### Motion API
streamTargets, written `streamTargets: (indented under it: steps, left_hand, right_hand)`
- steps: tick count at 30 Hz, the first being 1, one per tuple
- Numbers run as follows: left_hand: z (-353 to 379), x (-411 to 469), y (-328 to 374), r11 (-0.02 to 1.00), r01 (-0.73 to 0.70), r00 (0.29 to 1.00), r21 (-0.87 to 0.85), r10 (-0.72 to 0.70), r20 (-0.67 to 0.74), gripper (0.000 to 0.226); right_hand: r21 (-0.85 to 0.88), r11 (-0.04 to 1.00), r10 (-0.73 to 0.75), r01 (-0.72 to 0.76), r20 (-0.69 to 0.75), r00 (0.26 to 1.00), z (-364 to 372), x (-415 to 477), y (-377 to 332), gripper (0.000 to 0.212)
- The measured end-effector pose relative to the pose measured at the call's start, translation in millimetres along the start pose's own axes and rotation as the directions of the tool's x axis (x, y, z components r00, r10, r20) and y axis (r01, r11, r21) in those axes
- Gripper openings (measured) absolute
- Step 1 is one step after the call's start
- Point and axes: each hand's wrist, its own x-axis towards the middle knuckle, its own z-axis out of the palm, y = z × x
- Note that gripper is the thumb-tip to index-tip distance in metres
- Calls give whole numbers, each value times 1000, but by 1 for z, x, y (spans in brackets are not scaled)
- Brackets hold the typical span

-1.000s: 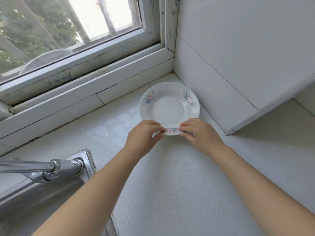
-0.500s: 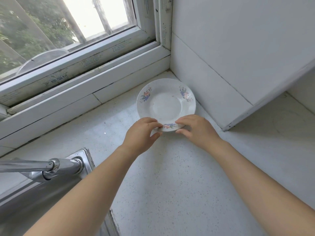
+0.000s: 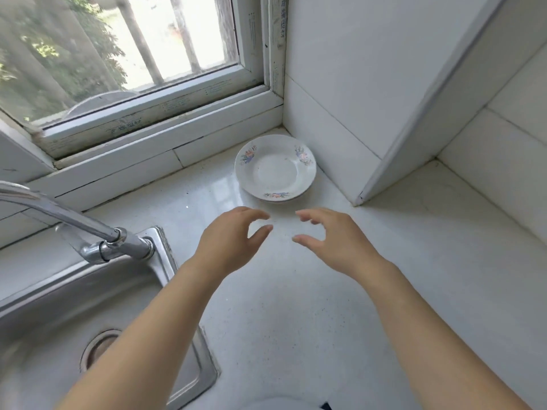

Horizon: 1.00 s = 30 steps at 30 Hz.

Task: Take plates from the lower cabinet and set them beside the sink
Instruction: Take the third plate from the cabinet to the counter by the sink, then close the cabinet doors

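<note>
Both hands' grips, left (image 3: 233,235) and right (image 3: 328,235), hang open, empty, near stacked plates (image 3: 275,170).

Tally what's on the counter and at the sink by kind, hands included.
Plates: at least 2, stacked in the corner (a second rim shows under the top one; more cannot be ruled out)
Hands: 2, left hand and right hand, both open with no grip on anything
Faucet: 1
Sink: 1
Total: 6
</note>
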Motion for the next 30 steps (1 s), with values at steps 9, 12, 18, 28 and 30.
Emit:
streamTargets:
  steps: [9, 12, 18, 28, 30]
  left_hand:
    - [-12, -94, 12, 997, -47, 999, -54, 47, 3, 35]
    - [-14, -113, 5, 996, -71, 997, -58, 72, 14, 35]
    - [-20, -149, -1, 985, -143, 988, -93, 149, 52, 37]
    - [-45, -214, -6, 929, -352, 929, -118, 362, 79, 36]
    - [-42, -226, -2, 908, -408, 903, -95, 417, 104, 36]
  right_hand:
    - [16, 998, 62, -62, -3, 998, 3, -95, -33, 46]
    - [-5, 995, 97, -97, 20, 995, 6, -117, -41, 46]
    - [4, 986, 164, -164, -54, 985, 18, -171, -70, 46]
    - [41, 957, 290, -289, -216, 932, 57, -274, -134, 47]
    - [66, 939, 342, -337, -260, 903, 65, -303, -138, 46]
